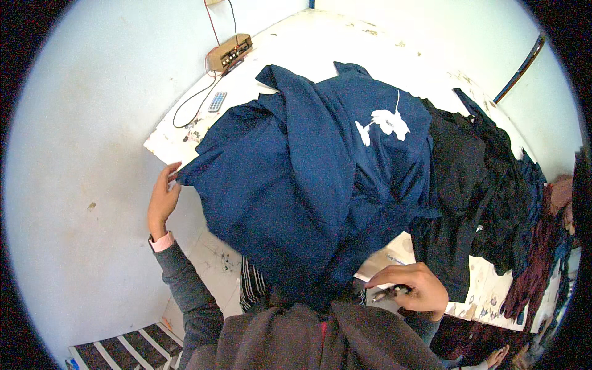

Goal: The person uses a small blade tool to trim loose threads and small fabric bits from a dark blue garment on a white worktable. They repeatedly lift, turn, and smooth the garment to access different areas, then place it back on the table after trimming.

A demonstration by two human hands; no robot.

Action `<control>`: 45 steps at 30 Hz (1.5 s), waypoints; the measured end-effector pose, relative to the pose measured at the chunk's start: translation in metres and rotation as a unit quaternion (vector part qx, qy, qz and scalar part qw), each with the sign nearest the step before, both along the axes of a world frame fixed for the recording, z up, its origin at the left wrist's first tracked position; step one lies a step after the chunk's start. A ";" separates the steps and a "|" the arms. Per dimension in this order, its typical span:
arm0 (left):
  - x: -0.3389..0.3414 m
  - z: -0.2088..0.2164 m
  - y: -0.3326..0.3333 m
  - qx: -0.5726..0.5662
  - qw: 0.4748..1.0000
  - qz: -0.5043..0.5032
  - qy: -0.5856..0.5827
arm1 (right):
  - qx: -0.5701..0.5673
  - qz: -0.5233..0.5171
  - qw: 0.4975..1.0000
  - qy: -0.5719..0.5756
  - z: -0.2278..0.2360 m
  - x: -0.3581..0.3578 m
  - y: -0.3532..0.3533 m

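A large navy blue garment [277,166] with a white flower print lies spread over the white table and hangs over its near edge toward my lap. At the far left, my left hand [164,200] holds a corner of the navy cloth between thumb and fingers. My right hand [416,288], in front of the near table edge, is closed around a small tool with a dark handle and metal tip, which looks like thread snips [390,293]. Its fingers partly hide the tool. The right hand is apart from the navy garment's hanging edge.
Black garments [459,160] lie to the right, with maroon cloth [530,259] beyond. A brown box with wires [229,54] and a small remote control [217,102] sit at the table's back left. Another person's hand [498,356] shows at the lower right. A striped mat [126,349] lies lower left.
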State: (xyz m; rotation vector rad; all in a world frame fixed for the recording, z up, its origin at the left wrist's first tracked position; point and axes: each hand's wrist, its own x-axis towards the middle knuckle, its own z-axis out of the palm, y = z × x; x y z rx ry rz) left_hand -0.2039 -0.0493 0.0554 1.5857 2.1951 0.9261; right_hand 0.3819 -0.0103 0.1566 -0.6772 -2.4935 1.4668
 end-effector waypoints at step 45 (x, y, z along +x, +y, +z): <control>0.063 -0.032 -0.012 0.314 0.712 0.026 -0.628 | -0.173 -0.304 0.926 0.145 -0.071 -0.055 0.005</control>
